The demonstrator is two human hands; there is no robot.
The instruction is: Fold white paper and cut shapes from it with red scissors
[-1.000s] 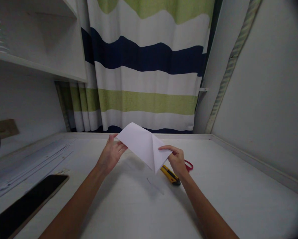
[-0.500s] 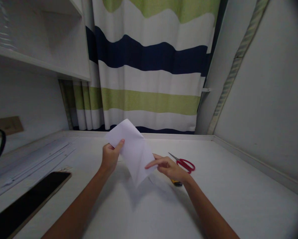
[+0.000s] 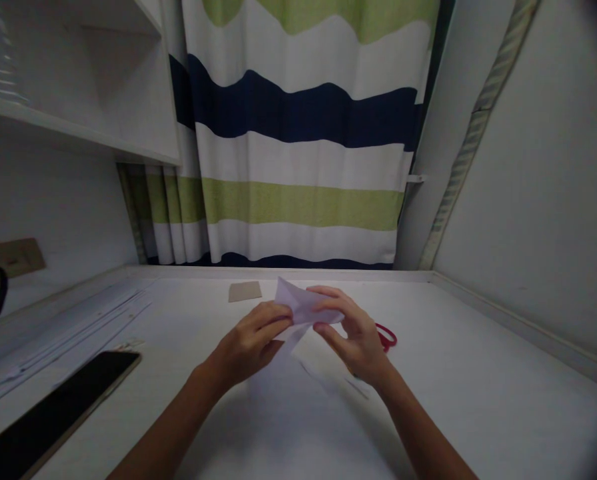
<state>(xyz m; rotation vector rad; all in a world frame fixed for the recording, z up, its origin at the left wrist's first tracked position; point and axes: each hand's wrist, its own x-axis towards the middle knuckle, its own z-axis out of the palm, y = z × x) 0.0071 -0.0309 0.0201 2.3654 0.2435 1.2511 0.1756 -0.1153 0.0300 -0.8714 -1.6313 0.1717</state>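
Observation:
A sheet of white paper (image 3: 298, 303), creased and bent, is held above the desk between both hands. My left hand (image 3: 251, 337) grips its left side, the fingers laid over the front. At the right side my right hand (image 3: 351, 327) pinches it between thumb and fingers. Just behind my right hand the red handle of a pair of scissors (image 3: 387, 338) shows; its blades are hidden. Thin strips of paper (image 3: 357, 388) lie on the desk below the hands.
A dark phone (image 3: 63, 413) lies at the left on the white desk (image 3: 478, 400). A small grey-brown card (image 3: 244, 291) lies near the back edge. Long papers (image 3: 78, 333) run along the left wall. A striped curtain (image 3: 298, 160) hangs behind, and a shelf (image 3: 78, 133) juts out at upper left.
The paper has gone from spread out to folded up between the hands. My left hand has moved right and lower on it, uncovering the card. My right hand now hides more of the scissors.

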